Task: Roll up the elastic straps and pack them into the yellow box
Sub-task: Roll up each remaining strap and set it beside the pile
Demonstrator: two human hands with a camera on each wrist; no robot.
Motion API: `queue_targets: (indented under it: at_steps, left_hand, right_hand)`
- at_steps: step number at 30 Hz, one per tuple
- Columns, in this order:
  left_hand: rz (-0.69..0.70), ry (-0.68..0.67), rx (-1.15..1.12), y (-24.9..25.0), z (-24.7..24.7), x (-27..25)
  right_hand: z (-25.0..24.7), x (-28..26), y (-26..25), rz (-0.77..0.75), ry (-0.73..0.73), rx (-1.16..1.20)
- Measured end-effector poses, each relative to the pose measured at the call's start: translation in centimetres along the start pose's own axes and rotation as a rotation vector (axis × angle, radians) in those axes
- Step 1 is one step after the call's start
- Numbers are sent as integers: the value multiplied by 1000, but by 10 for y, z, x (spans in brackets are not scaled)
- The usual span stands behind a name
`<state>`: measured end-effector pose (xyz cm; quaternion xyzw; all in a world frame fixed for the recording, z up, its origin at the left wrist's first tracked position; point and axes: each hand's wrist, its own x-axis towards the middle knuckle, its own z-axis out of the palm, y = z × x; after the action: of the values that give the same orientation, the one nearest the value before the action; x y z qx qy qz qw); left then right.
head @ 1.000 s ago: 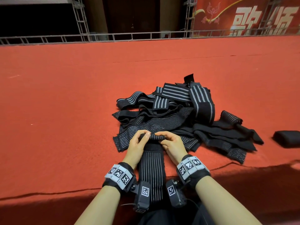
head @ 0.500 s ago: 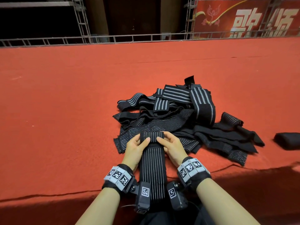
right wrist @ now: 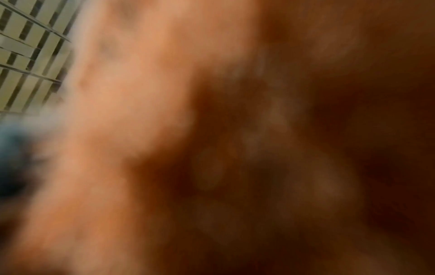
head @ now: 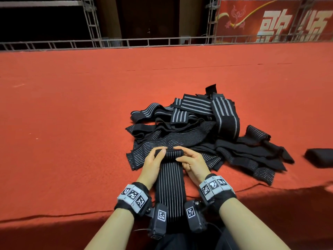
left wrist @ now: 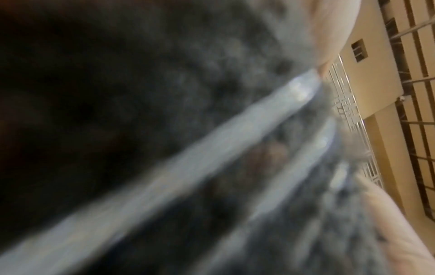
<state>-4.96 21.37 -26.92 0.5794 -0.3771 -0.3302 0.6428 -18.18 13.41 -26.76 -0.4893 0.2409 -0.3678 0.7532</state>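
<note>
Fingers of our left hand [head: 152,164] curl onto the left end of the rolled strap [head: 172,179]; our right hand [head: 191,164] pinches its right end. The roll lies crosswise, and the striped tail runs straight back toward us over the red carpet [head: 72,141] edge, with its near end hidden between the wrists. Behind lies the pile of loose straps [head: 207,130]. Both wrist views are blurred.
</note>
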Motion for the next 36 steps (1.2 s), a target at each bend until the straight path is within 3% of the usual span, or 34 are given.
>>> queue_targets:
  at_steps: [8, 14, 21, 33, 36]
  left_hand:
    - [-127, -8, -271, -2, -9, 2]
    - [-138, -21, -282, -2, -9, 1]
    - [-122, 9, -209, -5, -6, 3]
    - [19, 8, 175, -6, -2, 4]
    - [-3, -13, 88, -4, -3, 2]
  right_hand:
    - [5, 5, 5, 17, 78, 30]
    - [8, 5, 7, -5, 31, -135]
    - [6, 4, 8, 3, -10, -85]
    - [-2, 3, 9, -41, 18, -8]
    - [-1, 2, 10, -61, 29, -51]
